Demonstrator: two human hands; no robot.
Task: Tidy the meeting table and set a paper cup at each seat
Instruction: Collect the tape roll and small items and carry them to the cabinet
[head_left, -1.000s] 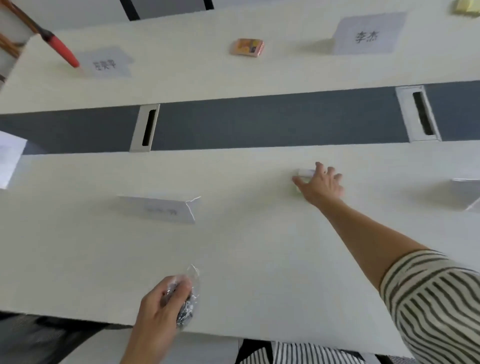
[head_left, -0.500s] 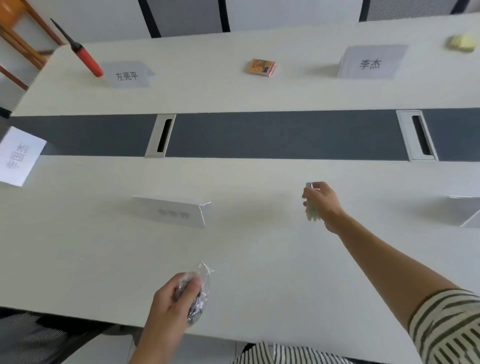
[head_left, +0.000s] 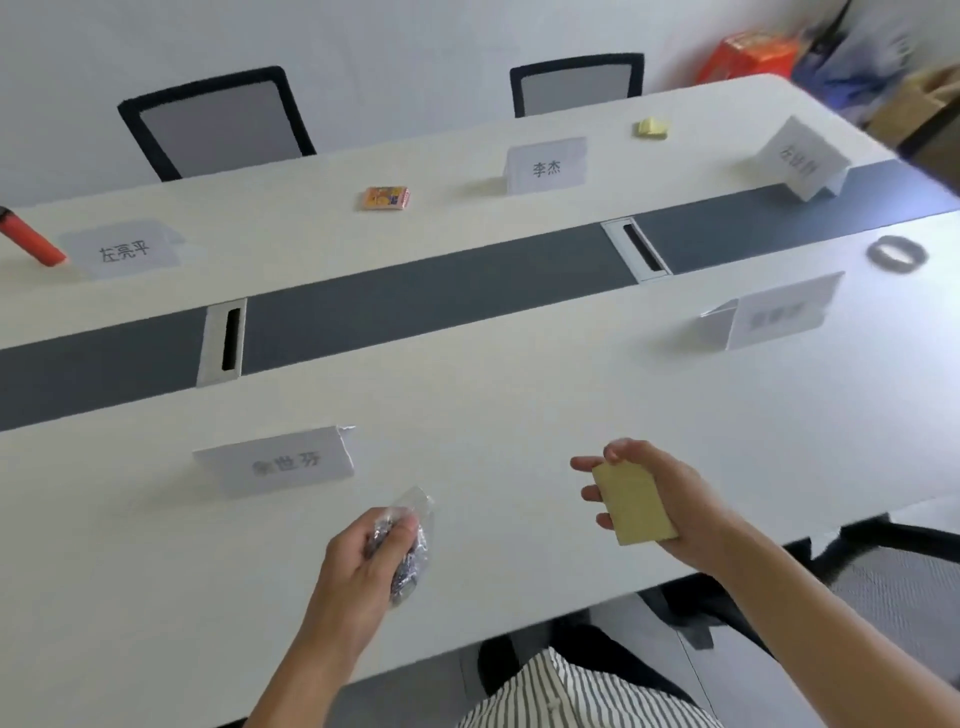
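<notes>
Since a second ago the right hand (head_left: 660, 499) has drawn back from its reach across the meeting table (head_left: 467, 395) toward the person, and it now holds a pale yellow pad of notes (head_left: 635, 503) up off the surface, thumb on the pad's far edge and fingertips (head_left: 592, 492) curled round its left side. The left hand (head_left: 363, 561) is closed around a crumpled clear plastic bag (head_left: 413, 545) with dark small bits inside, the thumb pressed over it; what the bits are cannot be told. Just beyond that hand's fingers stands a folded white name card (head_left: 283, 460). Well beyond the right hand's fingers, to the right, stands another name card (head_left: 774, 317), and farther still a grey ring (head_left: 896, 253) lies flat. Across the dark centre strip (head_left: 426, 301) lie an orange packet (head_left: 386, 199), a second yellow pad (head_left: 650, 128) and a red marker (head_left: 28, 241), among three more name cards. No paper cup is in view.
</notes>
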